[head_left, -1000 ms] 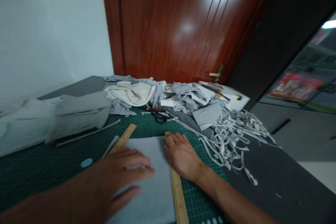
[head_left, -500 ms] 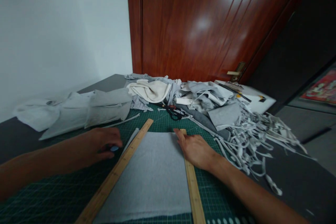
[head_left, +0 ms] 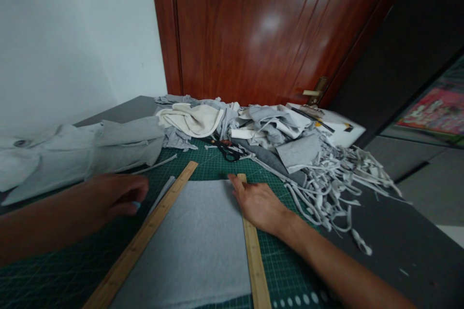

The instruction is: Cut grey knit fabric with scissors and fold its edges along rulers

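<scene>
A grey piece of fabric (head_left: 195, 236) lies flat on the green cutting mat (head_left: 286, 260), with a wooden ruler along each side. My right hand (head_left: 259, 203) rests with outstretched fingers on the top of the right wooden ruler (head_left: 255, 256) and the fabric's upper right corner. To the left of the left wooden ruler (head_left: 145, 241), my left hand (head_left: 119, 195) is closed around a small object with a pale blue end (head_left: 136, 204); the rest of it is hidden by the fingers. A narrow fabric strip (head_left: 161, 195) lies between this hand and the left ruler.
Black-handled scissors (head_left: 230, 153) lie beyond the fabric. Behind them are heaped grey and cream cloths (head_left: 192, 119). Tangled fabric strips (head_left: 328, 193) spread at the right, near a white box (head_left: 344, 128). Folded pale fabric (head_left: 119, 142) lies at the left, beside the wall.
The view has turned slightly right, so everything sits further left in the picture. My right hand stays on the ruler; my left hand remains closed beside the left ruler.
</scene>
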Demonstrator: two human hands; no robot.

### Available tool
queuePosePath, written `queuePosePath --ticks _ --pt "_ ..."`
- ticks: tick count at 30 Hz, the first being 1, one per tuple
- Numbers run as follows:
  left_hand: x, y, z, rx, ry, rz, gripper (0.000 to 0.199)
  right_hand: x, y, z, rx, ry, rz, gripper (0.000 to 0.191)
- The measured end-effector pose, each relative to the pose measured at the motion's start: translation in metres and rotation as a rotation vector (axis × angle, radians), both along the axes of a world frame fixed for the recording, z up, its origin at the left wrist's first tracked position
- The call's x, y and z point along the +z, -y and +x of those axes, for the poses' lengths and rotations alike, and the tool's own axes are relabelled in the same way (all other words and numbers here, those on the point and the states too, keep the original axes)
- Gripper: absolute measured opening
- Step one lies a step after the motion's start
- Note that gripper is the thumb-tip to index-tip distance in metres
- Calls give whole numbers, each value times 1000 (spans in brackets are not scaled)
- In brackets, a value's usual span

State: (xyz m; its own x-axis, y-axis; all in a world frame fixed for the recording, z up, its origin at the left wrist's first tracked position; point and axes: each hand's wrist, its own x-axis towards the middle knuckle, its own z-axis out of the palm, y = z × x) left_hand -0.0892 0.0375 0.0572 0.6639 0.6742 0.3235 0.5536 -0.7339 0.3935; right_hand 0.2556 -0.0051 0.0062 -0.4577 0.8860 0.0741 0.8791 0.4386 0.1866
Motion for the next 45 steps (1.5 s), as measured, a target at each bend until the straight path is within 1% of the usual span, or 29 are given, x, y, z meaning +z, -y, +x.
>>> queuePosePath --ticks 4,6,8,10,12,16,19,23,25,28,30,32,35,38,41,45 --pt "1 24 52 -133 63 -6 18 3 1 -1 -1 -9 -14 51" --pt "2 38 79 -248 65 -33 22 4 1 -1 -3 -17 -17 50" --pt "2 50 102 -391 37 -78 30 5 2 -1 -6 -28 -17 50" --pt "-2 60 119 -505 20 -106 37 4 3 0 -12 -37 -17 50" --pt "-9 67 129 -550 6 -102 40 4 4 0 -16 -42 -20 49" --pt "-24 72 134 -621 -34 -30 33 4 3 1 -7 -52 -24 49" --pt "-30 69 137 -659 -53 4 29 5 2 1 -1 -58 -28 49" --pt "-36 64 143 -734 44 15 26 8 3 1 2 -65 -40 48" --pt "-39 62 144 -754 50 -23 27 10 4 1 0 -68 -45 48" --pt "-42 61 143 -717 54 -169 28 11 5 -1 -14 -74 -51 48" --pt "-44 60 141 -679 76 -269 24 12 6 -2 -31 -78 -55 48" --pt "-47 59 141 -661 119 -326 21 12 6 -4 -48 -81 -61 46" --pt "-52 58 142 -678 169 -350 20 13 6 -7 -77 -82 -71 38" --pt "-55 59 143 -680 170 -350 19 14 7 -9 -112 -83 -73 33" --pt "-54 60 143 -673 185 -331 19 14 9 -12 -143 -85 -71 29" --pt "-48 62 143 -675 172 -328 21 12 8 -13 -172 -89 -66 26"
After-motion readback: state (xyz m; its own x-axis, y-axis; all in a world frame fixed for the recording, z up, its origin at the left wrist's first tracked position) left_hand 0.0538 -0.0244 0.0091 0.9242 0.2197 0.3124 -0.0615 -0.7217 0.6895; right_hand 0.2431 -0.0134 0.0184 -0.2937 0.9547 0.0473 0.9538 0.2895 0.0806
